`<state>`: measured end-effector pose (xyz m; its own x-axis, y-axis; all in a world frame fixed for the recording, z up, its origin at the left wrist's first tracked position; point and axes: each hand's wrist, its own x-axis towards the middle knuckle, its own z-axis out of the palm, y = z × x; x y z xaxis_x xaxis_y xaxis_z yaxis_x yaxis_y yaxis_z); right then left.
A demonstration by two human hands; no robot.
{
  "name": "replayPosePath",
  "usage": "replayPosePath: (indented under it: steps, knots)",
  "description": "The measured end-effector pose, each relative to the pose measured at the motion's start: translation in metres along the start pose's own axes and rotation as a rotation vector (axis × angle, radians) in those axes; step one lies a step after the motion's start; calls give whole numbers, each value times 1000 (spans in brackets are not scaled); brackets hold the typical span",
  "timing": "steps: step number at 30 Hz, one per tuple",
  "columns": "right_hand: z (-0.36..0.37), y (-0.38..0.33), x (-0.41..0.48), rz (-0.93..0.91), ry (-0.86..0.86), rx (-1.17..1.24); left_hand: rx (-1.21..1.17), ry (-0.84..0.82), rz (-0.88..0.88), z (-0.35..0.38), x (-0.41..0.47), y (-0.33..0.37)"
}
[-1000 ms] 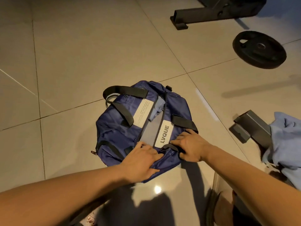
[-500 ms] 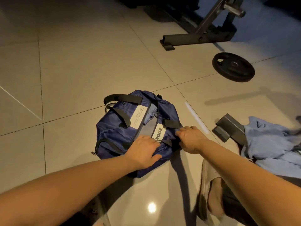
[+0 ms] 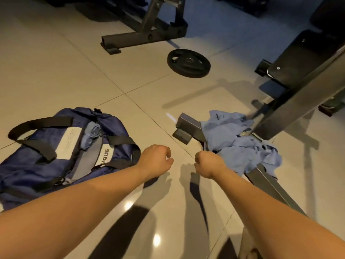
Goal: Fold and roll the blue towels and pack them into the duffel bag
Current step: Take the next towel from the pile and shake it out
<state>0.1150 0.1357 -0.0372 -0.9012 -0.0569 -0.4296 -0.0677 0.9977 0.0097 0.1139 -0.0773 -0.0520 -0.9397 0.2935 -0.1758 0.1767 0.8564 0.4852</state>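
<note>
The navy duffel bag (image 3: pixel 31 165) lies on the tiled floor at the left, its top open, with a rolled light-blue towel (image 3: pixel 91 132) showing inside. A crumpled heap of light-blue towels (image 3: pixel 235 144) lies over the metal foot of a bench at the right. My left hand (image 3: pixel 155 159) hovers just right of the bag, fingers curled, holding nothing. My right hand (image 3: pixel 208 163) is curled into a fist at the left edge of the towel heap; no towel is visibly in its grip.
A black weight plate (image 3: pixel 188 63) lies flat on the floor beyond the hands. A dark rack base (image 3: pixel 143 37) stands further back. The padded bench (image 3: pixel 306 58) and its steel frame (image 3: pixel 276 186) run along the right side.
Both hands have left the duffel bag and moved right toward the towel heap. The view has swung right, so the bag now sits at the left.
</note>
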Motion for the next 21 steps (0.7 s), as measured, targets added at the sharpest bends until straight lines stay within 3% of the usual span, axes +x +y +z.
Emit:
replayPosePath:
  steps: [6, 10, 14, 18, 21]
  knots:
    - [32, 124, -14, 250, 381, 102, -127, -102, 11, 53, 56, 81]
    - [50, 165, -1, 282, 280, 484, -383, -166, -29, 93, 88, 122]
    - [53, 164, 16, 291, 313, 838, -833, -258, -244, 129, 116, 148]
    - [45, 172, 26, 483, 411, 925, -793, -101, -317, 138, 125, 161]
    - [31, 185, 23, 503, 480, 948, -642, -11, -219, 111, 126, 162]
